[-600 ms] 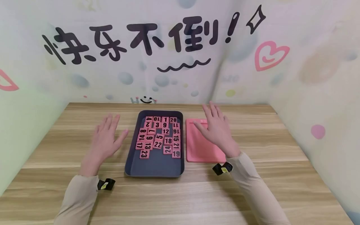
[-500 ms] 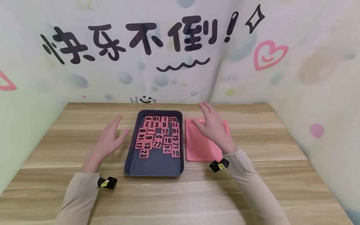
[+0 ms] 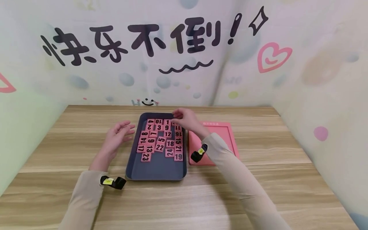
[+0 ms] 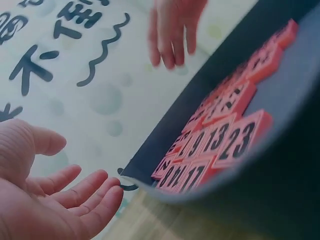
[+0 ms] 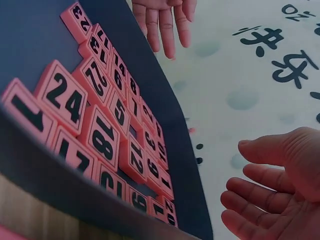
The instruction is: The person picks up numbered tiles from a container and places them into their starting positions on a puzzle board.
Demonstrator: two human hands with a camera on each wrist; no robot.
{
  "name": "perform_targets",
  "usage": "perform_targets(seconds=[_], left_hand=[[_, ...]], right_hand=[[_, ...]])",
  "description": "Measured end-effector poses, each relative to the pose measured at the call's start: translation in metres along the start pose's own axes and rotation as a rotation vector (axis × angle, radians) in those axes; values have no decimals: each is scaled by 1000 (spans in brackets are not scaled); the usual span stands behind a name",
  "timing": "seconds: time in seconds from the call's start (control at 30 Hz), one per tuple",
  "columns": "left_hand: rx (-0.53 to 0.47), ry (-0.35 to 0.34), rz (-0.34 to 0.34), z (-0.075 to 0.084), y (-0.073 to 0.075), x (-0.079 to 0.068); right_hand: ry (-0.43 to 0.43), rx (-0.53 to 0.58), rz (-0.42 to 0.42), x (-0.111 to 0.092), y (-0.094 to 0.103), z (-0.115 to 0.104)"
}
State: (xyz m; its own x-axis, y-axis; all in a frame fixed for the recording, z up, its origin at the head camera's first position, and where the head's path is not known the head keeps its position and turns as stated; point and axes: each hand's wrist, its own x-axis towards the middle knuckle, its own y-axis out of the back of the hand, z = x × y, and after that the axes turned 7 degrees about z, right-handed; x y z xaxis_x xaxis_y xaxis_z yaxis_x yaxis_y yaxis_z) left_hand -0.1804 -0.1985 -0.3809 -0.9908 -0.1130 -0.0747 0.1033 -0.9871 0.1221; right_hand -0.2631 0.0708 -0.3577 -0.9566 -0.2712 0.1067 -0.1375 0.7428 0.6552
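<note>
A dark grey tray (image 3: 156,171) holds several pink number tiles (image 3: 149,140) with black numerals, packed in uneven rows toward its far end. My right hand (image 3: 189,121) hovers over the tray's far right corner and partly covers the tile marked 20. Its fingers are slightly bent, thumb apart from them, and nothing is between them in the right wrist view. Just left of the tray, my left hand (image 3: 113,139) is held beside the rim. In the left wrist view its fingers (image 4: 92,192) are loosely bent with nothing in them.
To the right of the tray lies a pink square frame board (image 3: 234,143), partly hidden by the right forearm and wrist camera (image 3: 198,155). Both rest on a wooden table (image 3: 161,204) backed by a printed cloth wall (image 3: 109,83).
My right hand has moved left from above the pink board to the tray's far right corner. My left hand has turned and come slightly closer to the tray. The tiles have stayed put.
</note>
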Motion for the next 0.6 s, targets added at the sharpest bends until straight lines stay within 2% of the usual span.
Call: perform_targets(seconds=[0.1,0.2,0.4,0.6], left_hand=[[-92,60,-34,-2,-1,1],[-123,93,-55,-4,-1,0],[-62,109,-92,-11,-1,0],[1,141,-119,-15,-1,0]], right_hand=[[-47,11,-38,9,-7,0],[-93,25,-57,17,-14,0],[-140,51,-90,26,-23,-1],[-124,-21,-85,29,-32,2]])
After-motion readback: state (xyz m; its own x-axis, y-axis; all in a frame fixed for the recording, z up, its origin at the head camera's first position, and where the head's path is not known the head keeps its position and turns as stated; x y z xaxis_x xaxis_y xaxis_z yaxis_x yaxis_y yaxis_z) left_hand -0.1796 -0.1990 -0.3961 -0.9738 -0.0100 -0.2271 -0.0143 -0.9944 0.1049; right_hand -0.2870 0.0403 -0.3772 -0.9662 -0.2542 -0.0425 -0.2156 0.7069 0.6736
